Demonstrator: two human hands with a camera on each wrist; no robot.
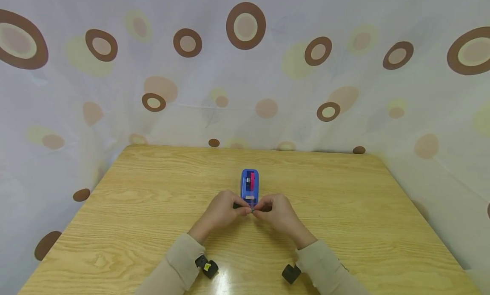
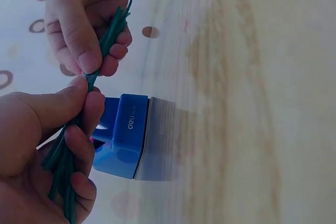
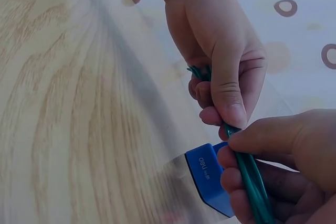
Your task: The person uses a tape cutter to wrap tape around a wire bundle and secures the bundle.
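A bundle of thin green strands, perhaps wires or ties, runs through both hands. My left hand pinches it between thumb and fingers, and the loose lower ends lie against the palm in the left wrist view. Right beside it, my right hand grips the same bundle, thumb tip close to the other thumb. Just beyond the fingertips stands a blue tape dispenser marked "deli", with a pink roll core. Whether a strip of tape reaches the bundle is too small to tell.
The hands work above a wooden table. Behind and at both sides hangs a pale sheet with brown and yellow circles. Black wrist devices sit at the left cuff and the right cuff.
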